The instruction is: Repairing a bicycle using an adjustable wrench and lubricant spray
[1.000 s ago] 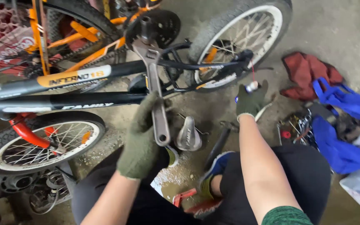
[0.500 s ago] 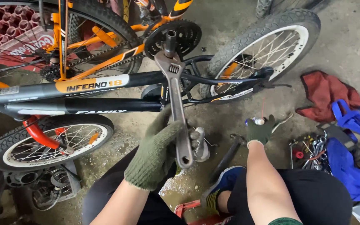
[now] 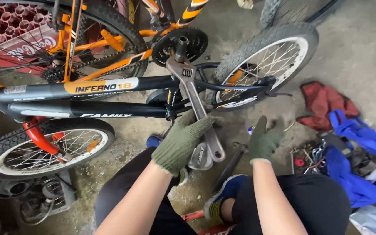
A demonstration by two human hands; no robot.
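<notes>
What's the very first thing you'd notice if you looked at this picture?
A long silver adjustable wrench in the middle, its head on the crank axle of a black and orange bicycle lying on its side. The left hand, in a green knit glove, grips the handle. The gloved right hand is beside it, above the grey concrete floor.

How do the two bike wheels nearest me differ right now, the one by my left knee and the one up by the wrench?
The lower-left wheel has a red fork leg across it and a black sidewall; the upper-right wheel has a white sidewall and sits between black frame tubes. The lower-left wheel lies closer to the camera and looks larger; the upper-right wheel lies farther off, beyond the adjustable wrench held by the left hand. Both have knobby black tyres and metal spokes.
</notes>
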